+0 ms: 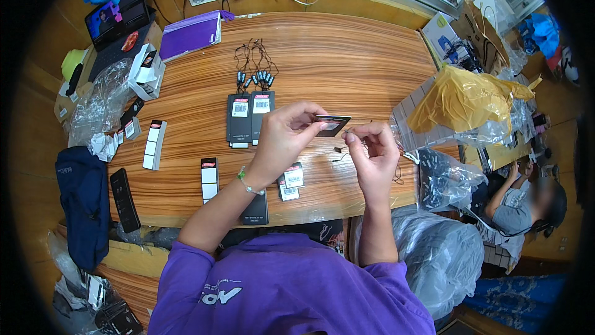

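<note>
Above the wooden table (347,50), my left hand (288,130) is closed on a black card hang tag (334,125), held tilted between thumb and fingers. My right hand (375,152) is pinched close to the tag's right end, on what looks like a thin dark cord; the fingertips hide most of it. Beyond my left hand lie two piles of black tags (240,123) with white barcode stickers, their looped cords (255,56) stretched toward the far side. Smaller tags with white stickers (291,177) lie below my left wrist, beside a partly hidden black tag (255,210).
Two sets of white labels, one (209,179) near my left forearm and one (153,144) farther left, lie by a black phone (126,200). A purple folder (191,36) and a screen (118,17) stand far left. A yellow-wrapped box (458,102) is right; another person (517,202) sits beyond.
</note>
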Tool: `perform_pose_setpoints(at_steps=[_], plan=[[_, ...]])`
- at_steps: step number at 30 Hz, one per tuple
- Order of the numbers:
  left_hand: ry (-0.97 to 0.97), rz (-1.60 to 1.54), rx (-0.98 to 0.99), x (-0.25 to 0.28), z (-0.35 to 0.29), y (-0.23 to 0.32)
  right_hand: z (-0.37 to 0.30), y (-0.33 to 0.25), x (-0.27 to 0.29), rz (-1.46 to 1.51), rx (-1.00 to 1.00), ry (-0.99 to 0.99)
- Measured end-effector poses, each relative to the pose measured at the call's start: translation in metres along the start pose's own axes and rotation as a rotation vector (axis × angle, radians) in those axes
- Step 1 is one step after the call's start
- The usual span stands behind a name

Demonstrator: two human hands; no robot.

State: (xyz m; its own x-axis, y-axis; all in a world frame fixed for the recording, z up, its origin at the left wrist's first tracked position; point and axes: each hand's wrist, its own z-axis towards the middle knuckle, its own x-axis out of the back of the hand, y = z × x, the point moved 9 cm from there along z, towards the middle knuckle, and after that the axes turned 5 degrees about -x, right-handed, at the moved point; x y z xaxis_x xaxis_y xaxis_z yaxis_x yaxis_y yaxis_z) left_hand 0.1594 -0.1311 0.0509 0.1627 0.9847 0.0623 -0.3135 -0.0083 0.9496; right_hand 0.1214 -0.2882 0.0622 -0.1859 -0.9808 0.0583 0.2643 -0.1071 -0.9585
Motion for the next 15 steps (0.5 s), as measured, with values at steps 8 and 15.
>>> perform_pose_setpoints(at_steps=[8,15], plan=[[0.034,-0.03,-0.004,0.0,0.0,-0.004,0.0,-0.022,-0.018,-0.323,0.299,0.058],[0.017,-0.003,0.0,-0.002,-0.001,-0.001,-0.005,-0.027,-0.021,-0.313,0.419,0.119]])
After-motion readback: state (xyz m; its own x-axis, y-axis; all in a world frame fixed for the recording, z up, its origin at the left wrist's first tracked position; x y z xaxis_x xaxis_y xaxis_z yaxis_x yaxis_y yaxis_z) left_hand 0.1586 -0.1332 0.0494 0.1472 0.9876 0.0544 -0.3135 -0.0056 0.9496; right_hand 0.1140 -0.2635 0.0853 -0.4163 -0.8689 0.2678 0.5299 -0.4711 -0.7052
